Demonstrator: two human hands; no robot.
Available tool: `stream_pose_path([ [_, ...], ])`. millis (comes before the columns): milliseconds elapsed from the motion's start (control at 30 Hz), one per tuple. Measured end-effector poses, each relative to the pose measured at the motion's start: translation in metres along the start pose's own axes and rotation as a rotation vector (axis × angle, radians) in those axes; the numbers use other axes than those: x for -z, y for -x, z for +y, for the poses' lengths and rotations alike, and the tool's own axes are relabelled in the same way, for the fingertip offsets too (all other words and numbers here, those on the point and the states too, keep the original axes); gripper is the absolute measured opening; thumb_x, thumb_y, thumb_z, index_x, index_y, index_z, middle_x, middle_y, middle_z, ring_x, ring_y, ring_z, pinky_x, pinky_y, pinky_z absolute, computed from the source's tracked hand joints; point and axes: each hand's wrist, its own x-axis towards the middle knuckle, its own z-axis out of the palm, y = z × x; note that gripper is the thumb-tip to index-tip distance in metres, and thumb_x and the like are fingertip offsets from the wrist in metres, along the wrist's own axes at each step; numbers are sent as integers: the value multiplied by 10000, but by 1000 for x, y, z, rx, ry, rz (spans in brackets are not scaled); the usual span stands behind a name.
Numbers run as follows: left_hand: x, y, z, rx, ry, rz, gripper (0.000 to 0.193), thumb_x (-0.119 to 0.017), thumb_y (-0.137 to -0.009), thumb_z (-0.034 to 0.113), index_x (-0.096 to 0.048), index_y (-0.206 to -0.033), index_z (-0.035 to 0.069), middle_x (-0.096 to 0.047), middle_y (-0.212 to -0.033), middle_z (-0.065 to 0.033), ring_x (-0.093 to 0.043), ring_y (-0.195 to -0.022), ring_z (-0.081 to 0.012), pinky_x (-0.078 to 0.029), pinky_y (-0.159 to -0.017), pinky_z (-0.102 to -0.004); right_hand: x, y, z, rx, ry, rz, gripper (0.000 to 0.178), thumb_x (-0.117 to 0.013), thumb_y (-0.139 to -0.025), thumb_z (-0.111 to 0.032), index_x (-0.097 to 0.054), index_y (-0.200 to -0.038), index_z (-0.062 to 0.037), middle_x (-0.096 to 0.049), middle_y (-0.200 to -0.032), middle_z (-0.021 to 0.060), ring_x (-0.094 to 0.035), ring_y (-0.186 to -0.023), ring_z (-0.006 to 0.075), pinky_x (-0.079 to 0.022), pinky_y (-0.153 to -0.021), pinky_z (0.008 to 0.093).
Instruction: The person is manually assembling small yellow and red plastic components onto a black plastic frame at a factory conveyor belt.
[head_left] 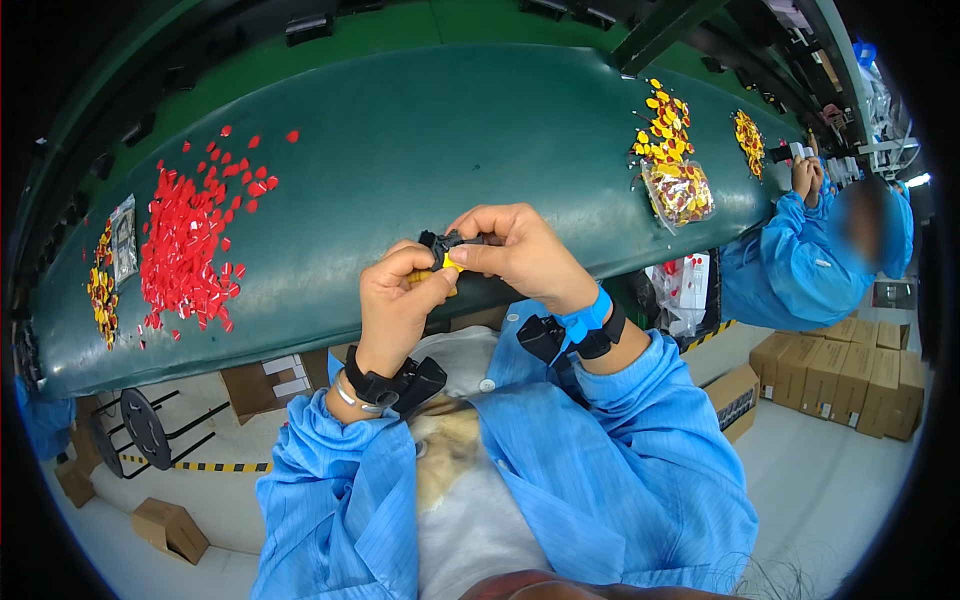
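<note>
Both of my hands meet over the near edge of the green table, pinching one small black part point(437, 241) with yellow on it. My left hand point(395, 290) is closed on its left side, with thumb and fingertips at the yellow. From the right, my right hand point(525, 248) pinches the same part, its thumb against a yellow piece point(451, 262). Fingertips cover much of the part, so its exact kind cannot be made out.
Loose red pieces point(180, 250) spread over the table's left side, beside a clear bag point(124, 240) and yellow pieces point(102, 292). More yellow pieces point(665, 125) lie right, with a filled bag point(682, 195). A co-worker point(780, 260) works far right. Cartons point(840, 365) and a stool point(146, 428) stand below.
</note>
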Motion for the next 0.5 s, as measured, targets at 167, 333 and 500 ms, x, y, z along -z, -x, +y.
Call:
stream_pose_path([
  [167,1,-2,7,35,61,-9,52,-632,-793,-27,-590,-761,-25,-540,-796,-40,-590,-658,-103,-454,-563,-205,-6,-8,14,33,1,108,113,-687,-779,-65,-625,-814,22,-591,-686,4,-493,-596,37,-384,-499,201],
  [333,10,-14,23,155,30,-48,39,-642,-814,13,-617,-810,-17,-568,-794,-36,-608,-661,-109,-470,-564,-201,2,-16,5,-53,31,-16,201,-656,-835,-92,-608,-1002,8,-631,-849,32,-568,-744,61,-451,-648,197],
  [500,26,-68,57,-259,-492,-122,83,-666,-773,10,-618,-824,-34,-577,-847,-66,-605,-760,-160,-462,-620,-259,37,2,-17,171,117,161,421,-657,-838,-112,-504,-1221,-28,-624,-826,25,-564,-726,56,-446,-653,201],
])
